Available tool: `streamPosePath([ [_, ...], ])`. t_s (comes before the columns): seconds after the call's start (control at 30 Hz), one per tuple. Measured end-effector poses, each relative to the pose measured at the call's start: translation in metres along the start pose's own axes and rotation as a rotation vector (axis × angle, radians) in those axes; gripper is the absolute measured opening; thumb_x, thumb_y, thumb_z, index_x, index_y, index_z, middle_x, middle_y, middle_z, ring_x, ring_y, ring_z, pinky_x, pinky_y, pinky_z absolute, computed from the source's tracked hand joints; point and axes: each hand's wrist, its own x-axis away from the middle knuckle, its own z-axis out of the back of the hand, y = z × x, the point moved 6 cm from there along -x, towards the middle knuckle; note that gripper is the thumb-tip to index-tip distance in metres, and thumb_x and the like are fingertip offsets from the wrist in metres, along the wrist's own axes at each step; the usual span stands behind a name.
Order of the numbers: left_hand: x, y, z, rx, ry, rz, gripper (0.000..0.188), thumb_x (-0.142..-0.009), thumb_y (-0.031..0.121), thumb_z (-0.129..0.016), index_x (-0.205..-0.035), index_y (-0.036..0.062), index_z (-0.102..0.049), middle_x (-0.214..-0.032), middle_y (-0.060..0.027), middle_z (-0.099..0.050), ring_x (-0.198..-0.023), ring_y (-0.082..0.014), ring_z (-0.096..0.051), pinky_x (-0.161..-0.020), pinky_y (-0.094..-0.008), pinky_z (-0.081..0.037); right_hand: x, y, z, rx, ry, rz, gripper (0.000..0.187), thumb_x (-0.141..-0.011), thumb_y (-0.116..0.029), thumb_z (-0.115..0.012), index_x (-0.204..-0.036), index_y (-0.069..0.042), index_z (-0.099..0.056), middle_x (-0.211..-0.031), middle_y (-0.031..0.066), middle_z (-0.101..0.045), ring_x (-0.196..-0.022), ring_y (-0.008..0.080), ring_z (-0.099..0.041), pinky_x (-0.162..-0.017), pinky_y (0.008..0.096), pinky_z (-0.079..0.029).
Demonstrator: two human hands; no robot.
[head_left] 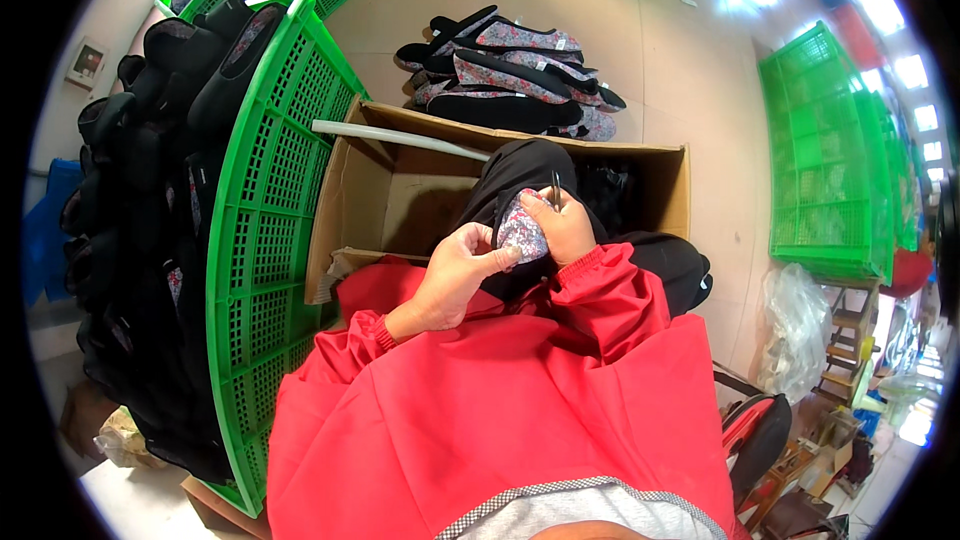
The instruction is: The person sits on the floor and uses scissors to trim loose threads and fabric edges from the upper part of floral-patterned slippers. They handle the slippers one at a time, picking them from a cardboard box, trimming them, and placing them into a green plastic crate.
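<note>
Over my lap, both hands are on a small floral cloth shoe piece (522, 232) with a grey, red and white pattern. My left hand (455, 275) pinches its left edge between thumb and fingers. My right hand (568, 232) is closed at the piece's upper right side. A thin dark pointed tool (556, 182), which looks like the tip of thread snips, sticks up from the right hand. Most of that tool is hidden in the palm. Below the hands spreads a red smock (510, 410), its sleeves reaching to both wrists.
A cardboard box (350, 200) stands around my knees, with dark items in its right end. To the left, a green crate (262, 230) is heaped with black shoes (150, 230). Floral and black shoes (510, 75) are piled on the floor ahead. Green crates (825, 155) stand right, near clear plastic (795, 325).
</note>
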Motion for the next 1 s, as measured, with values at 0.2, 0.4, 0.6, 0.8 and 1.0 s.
streamPosePath([
  [0.2,0.013,0.004,-0.003,-0.128,0.112,-0.103,0.025,-0.083,0.008,-0.077,-0.096,0.0011,-0.057,-0.084,0.0002,-0.059,-0.075,-0.0057,-0.053,-0.068,-0.0213,-0.046,0.008,0.0,-0.003,0.192,0.119,0.153,0.026,-0.091,-0.023,-0.07,-0.087,0.002,-0.063,-0.074,0.0055,-0.066,-0.067,0.01,-0.059,-0.063,0.028,-0.048],
  [0.4,0.018,0.017,-0.006,-0.519,0.219,-0.272,0.024,-0.078,0.004,-0.078,-0.091,0.0015,-0.057,-0.078,-0.0007,-0.058,-0.068,-0.0067,-0.052,-0.062,-0.0233,-0.045,0.015,-0.011,-0.009,0.356,0.192,0.308,0.028,-0.091,-0.027,-0.069,-0.088,0.0,-0.064,-0.071,0.0108,-0.065,-0.063,0.0194,-0.062,-0.062,0.0324,-0.049],
  [0.6,0.027,0.025,-0.02,-1.034,0.4,-0.919,0.026,-0.067,-0.005,-0.072,-0.084,0.0034,-0.054,-0.071,-0.01,-0.048,-0.064,-0.0277,-0.05,-0.059,-0.038,-0.042,0.026,-0.015,-0.014,0.49,0.307,0.35,0.028,-0.094,-0.03,-0.065,-0.089,-0.002,-0.062,-0.069,0.0134,-0.063,-0.062,0.0296,-0.063,-0.06,0.0369,-0.049],
  [0.8,0.034,0.041,-0.031,-1.171,0.405,-1.08,0.027,-0.061,-0.008,-0.062,-0.082,0.0044,-0.052,-0.074,-0.0119,-0.049,-0.071,-0.0342,-0.05,-0.064,-0.0438,-0.042,0.035,-0.007,-0.008,0.338,0.215,0.338,0.028,-0.097,-0.028,-0.06,-0.096,0.0,-0.059,-0.076,0.0105,-0.064,-0.068,0.0204,-0.062,-0.065,0.0331,-0.049],
  [1.0,0.024,0.064,-0.017,-1.276,0.44,-1.116,0.024,-0.06,-0.009,-0.06,-0.077,0.0052,-0.051,-0.075,-0.0116,-0.05,-0.072,-0.0352,-0.05,-0.064,-0.0446,-0.041,0.054,0.0,-0.019,-0.149,-0.07,0.207,0.034,-0.097,-0.02,-0.063,-0.122,0.002,-0.056,-0.106,0.0047,-0.065,-0.096,0.0113,-0.059,-0.089,0.0269,-0.046],
])
